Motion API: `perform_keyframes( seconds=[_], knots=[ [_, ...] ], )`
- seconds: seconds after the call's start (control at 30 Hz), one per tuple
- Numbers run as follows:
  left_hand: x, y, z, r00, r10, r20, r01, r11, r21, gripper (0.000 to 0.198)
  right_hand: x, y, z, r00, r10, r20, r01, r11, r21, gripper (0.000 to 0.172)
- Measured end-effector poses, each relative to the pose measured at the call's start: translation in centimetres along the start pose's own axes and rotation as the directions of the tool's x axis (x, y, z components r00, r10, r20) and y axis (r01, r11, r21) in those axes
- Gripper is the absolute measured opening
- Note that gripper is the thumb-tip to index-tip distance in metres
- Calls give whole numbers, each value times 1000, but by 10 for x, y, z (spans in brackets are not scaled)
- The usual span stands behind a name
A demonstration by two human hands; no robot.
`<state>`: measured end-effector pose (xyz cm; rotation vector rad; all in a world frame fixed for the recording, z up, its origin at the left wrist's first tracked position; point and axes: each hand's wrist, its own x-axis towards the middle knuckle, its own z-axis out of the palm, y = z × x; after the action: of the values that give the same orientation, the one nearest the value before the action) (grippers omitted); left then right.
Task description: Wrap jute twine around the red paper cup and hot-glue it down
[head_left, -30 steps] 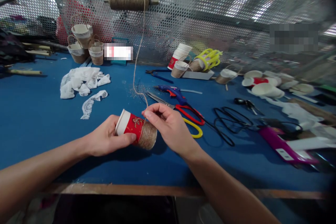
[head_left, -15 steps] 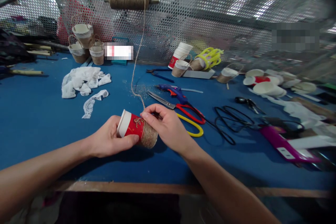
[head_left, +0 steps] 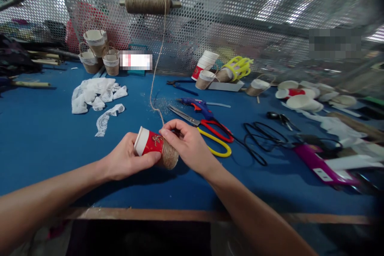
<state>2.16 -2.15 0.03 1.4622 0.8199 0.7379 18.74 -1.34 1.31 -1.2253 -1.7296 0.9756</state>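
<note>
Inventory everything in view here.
cup: one, red-white, centre
twine: one, brown, centre
spool: one, brown, top
baskets: at least five, brown, rear
cup stack: one, red-white, rear
loose cups: several, mostly white, right
lace: several, white, left
glue gun: one, blue, centre
scissors: one, red-yellow, centre
pliers: one, blue, rear
power strip: one, purple, right
mesh: one, grey, rear
table: one, blue, beneath
left hand: one, holding cup
right hand: one, holding twine
</note>
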Motion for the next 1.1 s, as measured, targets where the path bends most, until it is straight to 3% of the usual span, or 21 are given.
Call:
perform_keyframes(
  seconds=[0.27, 0.43, 0.57, 0.7, 0.8, 1.1],
  knots=[
    [-2, -1, -2, 971, 235, 38, -238, 965, 109, 21, -4, 1, -1, 999, 6, 34, -6, 1000, 11, 14],
    [0, -2, -7, 953, 302, 11, -300, 941, 154, 21, -2, 0, -12, 991, 82, 105, -79, 996, -29, 31],
    [3, 1, -12, 986, 163, -31, -162, 986, 40, 15, -2, -4, -16, 980, 67, 188, -75, 997, 34, 28],
    [10, 5, -13, 996, -60, -65, 45, 975, -219, 16, -3, -3, -13, 994, 34, 105, -29, 999, -44, 30],
    [14, 4, -14, 980, -163, -109, 120, 937, -327, 25, -3, 1, -11, 997, 2, 76, 8, 992, -129, 31],
    [15, -1, -13, 973, -181, -140, 130, 940, -315, 25, -3, 6, -8, 996, -43, 84, 58, 982, -181, 30]
  ],
)
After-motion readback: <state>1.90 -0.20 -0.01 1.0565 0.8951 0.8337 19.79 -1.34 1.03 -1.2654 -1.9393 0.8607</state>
